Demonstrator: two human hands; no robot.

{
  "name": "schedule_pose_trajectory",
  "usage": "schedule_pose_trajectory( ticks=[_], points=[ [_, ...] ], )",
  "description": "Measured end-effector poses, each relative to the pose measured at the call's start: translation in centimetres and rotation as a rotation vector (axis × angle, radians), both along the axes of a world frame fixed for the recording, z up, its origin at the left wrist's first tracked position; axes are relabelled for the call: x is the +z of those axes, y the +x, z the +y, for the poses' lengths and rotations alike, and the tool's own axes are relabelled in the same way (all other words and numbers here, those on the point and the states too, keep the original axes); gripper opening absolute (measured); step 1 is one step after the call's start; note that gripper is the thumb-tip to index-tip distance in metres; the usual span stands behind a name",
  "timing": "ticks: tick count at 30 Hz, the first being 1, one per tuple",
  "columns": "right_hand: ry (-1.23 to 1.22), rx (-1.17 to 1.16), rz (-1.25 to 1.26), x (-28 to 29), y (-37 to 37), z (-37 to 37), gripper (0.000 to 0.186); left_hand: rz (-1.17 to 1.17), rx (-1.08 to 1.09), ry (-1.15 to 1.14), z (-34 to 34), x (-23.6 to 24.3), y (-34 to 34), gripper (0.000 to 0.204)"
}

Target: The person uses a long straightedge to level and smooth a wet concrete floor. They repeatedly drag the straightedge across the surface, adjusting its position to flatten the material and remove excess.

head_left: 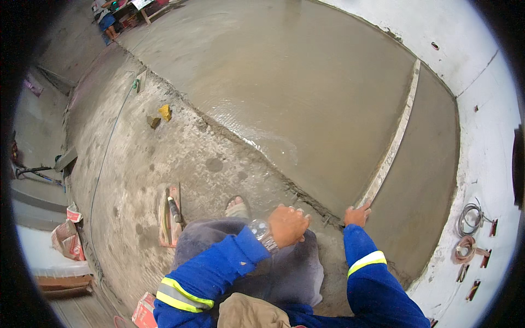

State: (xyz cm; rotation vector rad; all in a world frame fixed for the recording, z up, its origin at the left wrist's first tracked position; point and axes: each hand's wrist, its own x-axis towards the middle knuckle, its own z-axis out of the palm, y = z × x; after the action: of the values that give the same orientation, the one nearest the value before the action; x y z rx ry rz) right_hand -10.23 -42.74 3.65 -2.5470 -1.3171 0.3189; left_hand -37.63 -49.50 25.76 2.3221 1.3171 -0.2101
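Note:
My right hand (pixel 357 214) grips the near end of a long pale straightedge (pixel 397 136), which lies across the wet grey screed (pixel 306 93) and reaches to the far wall. My left hand (pixel 289 225), a watch on its wrist, is curled in a loose fist above my bent knee (pixel 306 268). Nothing shows between its fingers. A trowel (pixel 173 213) with a dark handle lies on the rough floor left of my foot (pixel 237 208).
A ragged edge (pixel 229 134) divides the screed from the rough floor (pixel 131 164). Two yellowish lumps (pixel 165 112) and a thin cable (pixel 101 169) lie left. Wire coils (pixel 470 218) hang on the white right wall (pixel 489 158). Another person (pixel 106 21) stands far left.

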Motion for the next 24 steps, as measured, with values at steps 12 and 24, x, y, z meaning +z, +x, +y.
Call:
schedule_pose_trajectory(
  ticks=[12,24],
  points=[
    [0.019,-0.007,-0.020,-0.7,0.7,0.1,0.084,-0.003,-0.022,-0.006,0.0,0.1,0.4,0.047],
    [-0.001,-0.020,0.006,-0.8,0.8,0.1,0.085,-0.002,-0.018,0.012,-0.2,0.1,0.8,0.049]
  ],
)
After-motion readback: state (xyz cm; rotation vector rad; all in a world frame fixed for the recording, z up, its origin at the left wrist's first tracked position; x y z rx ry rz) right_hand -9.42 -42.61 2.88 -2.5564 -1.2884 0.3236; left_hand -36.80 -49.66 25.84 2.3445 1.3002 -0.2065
